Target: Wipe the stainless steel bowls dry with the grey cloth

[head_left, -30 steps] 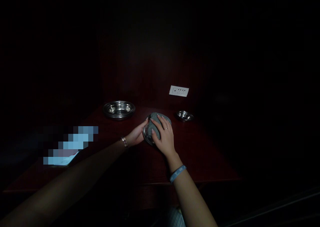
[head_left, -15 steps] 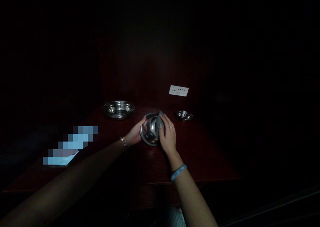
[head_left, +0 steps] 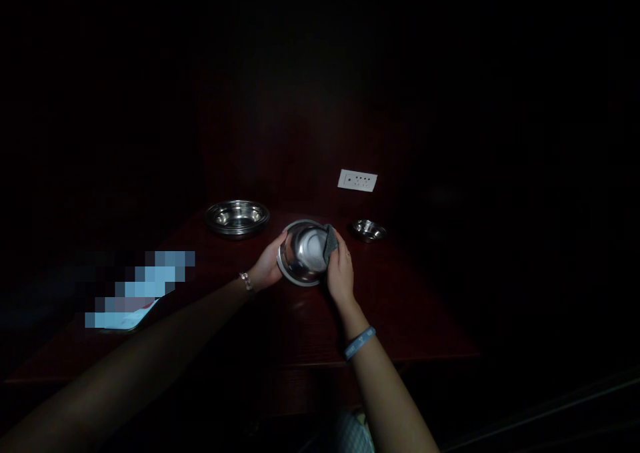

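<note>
A shiny metal bowl (head_left: 305, 252) is held tilted above the dark red table, its outer base turned partly towards me. My left hand (head_left: 269, 261) is closed on the bowl's rim at its left side. In my right hand (head_left: 342, 271) is a grey cloth (head_left: 331, 243), pressed against the bowl's right side. Some fingers of the right hand are hidden behind the cloth and bowl.
A stack of metal plates (head_left: 238, 218) stands at the back left of the table (head_left: 395, 320). One small metal dish (head_left: 369, 230) sits at the back right, below a white wall socket (head_left: 357, 180). A phone-like lit screen (head_left: 135, 314), partly pixelated, lies at the left.
My right hand and the cloth have slid from over the bowl's base to its right side. The base now shows more, and the bowl has shifted slightly up and left.
</note>
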The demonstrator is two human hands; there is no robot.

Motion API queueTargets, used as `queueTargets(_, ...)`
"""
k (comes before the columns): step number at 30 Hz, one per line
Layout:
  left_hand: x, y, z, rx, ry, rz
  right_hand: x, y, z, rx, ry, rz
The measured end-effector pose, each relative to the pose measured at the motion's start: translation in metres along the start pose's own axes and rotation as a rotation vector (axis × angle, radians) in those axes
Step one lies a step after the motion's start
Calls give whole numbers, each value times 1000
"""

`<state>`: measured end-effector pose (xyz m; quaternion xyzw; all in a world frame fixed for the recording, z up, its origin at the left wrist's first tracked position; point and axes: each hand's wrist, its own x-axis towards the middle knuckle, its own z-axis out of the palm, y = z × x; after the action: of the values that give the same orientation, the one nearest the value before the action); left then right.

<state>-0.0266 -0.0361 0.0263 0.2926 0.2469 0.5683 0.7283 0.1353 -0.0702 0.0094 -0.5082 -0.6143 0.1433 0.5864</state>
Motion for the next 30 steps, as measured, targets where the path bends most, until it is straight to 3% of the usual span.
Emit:
queueTargets(7, -6, 3, 5, -66, 6, -53, 3, 4, 2, 136, 52, 73)
queueTargets(17, -3, 3, -3, -84, -11, -87, 5, 2, 3, 340, 100, 143)
queueTargets(23, -7, 8, -1, -101, -34, -90, 6, 10, 8, 455, 110, 341)
queueTargets(30, -2, 1, -5, -35, -39, -71, 8, 10, 7, 624, 114, 465)
